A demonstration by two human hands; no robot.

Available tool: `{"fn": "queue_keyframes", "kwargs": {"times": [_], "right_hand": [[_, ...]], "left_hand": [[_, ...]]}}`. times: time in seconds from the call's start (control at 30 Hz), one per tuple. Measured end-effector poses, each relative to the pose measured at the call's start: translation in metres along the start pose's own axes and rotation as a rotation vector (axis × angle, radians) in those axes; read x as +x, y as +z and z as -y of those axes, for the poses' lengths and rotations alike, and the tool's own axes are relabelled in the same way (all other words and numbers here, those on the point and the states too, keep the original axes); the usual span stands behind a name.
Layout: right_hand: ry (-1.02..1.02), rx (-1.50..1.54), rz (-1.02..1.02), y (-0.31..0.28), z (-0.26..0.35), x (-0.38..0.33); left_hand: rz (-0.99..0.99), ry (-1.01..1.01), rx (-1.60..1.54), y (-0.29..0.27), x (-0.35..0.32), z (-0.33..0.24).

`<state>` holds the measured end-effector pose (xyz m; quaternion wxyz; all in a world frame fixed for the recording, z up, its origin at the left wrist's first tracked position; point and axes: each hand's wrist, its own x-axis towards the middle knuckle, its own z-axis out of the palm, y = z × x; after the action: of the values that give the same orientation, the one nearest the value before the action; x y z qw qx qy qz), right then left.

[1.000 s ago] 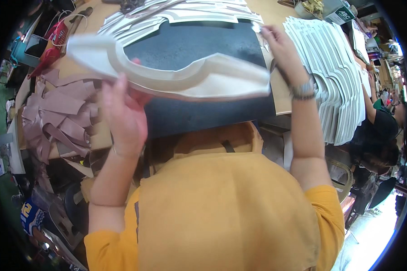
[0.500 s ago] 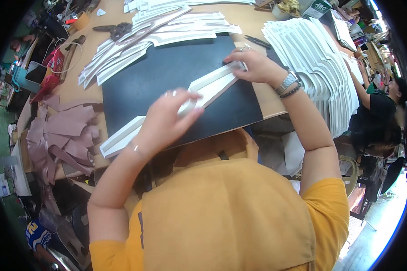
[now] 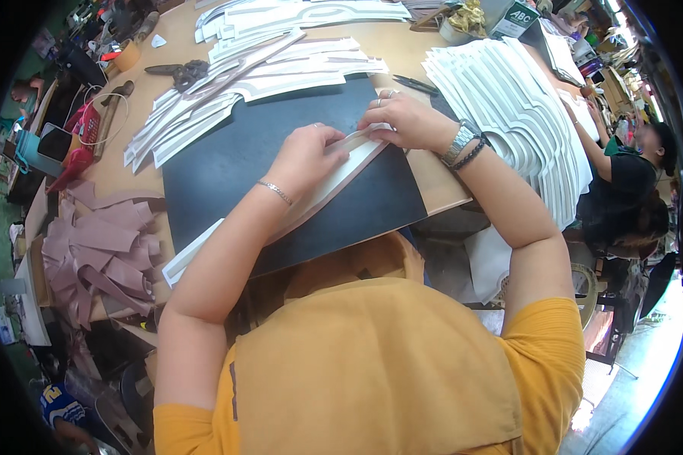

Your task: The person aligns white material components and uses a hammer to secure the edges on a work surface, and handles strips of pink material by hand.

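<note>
White strip (image 3: 322, 189): long flat curved piece, pale with a brownish edge, lying diagonally on the black mat (image 3: 228, 167), running from the mat's lower-left edge up toward its right side. Flat on the mat, not lifted.

Head view:
- Left hand (image 3: 305, 155) palm-down on the strip's upper part, fingers curled and pressing it onto the mat. Thin bracelet on that wrist.
- Right hand (image 3: 402, 120) at the strip's upper end, fingertips pinching/pressing the end against the mat. Rings on two fingers, watch and dark bead band on the wrist.
- Both hands touch the strip, close to each other, nearly meeting at its top end.
- Mat sits on a wooden table (image 3: 432, 178), tilted relative to the table's edge.
- Just past the mat's far edge: spread of white cut strips (image 3: 228, 98), fanned out, some overlapping the mat.
- Scissors (image 3: 178, 72) on the table beyond those strips, well apart from the hands.
- Right of the hands: tall fanned stack of white pieces (image 3: 508, 98), near the right wrist.
- Left of the mat: heap of mauve cut pieces (image 3: 102, 254).
- Far right: another person in a black top (image 3: 622, 182), bent over, separate from this work.
</note>
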<state>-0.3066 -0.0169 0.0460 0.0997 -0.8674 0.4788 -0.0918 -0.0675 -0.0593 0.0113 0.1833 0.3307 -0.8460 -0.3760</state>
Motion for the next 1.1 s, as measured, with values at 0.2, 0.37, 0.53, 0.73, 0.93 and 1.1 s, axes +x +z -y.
{"fn": "queue_keyframes", "kwargs": {"times": [0.2,0.37,0.53,0.73,0.93,1.1], "right_hand": [[-0.278,-0.387,-0.158,0.011,0.001,-0.018],[0.229,-0.325,-0.25,-0.001,0.012,-0.058],[0.721,-0.151,-0.25,0.031,0.012,-0.139],[0.764,0.228,-0.506,0.015,0.036,-0.113],[0.438,0.206,-0.26,0.009,0.069,-0.068],[0.57,0.316,-0.082,-0.011,0.083,-0.058]], "left_hand": [[-0.053,0.333,0.296,0.006,-0.001,0.007],[-0.013,0.239,0.254,-0.005,-0.013,0.004],[-0.022,0.22,0.231,-0.001,-0.022,0.004],[-0.001,0.082,0.138,-0.016,-0.034,0.005],[0.038,0.047,0.165,-0.024,-0.036,0.002],[-0.018,0.101,0.194,-0.024,-0.046,0.008]]}}
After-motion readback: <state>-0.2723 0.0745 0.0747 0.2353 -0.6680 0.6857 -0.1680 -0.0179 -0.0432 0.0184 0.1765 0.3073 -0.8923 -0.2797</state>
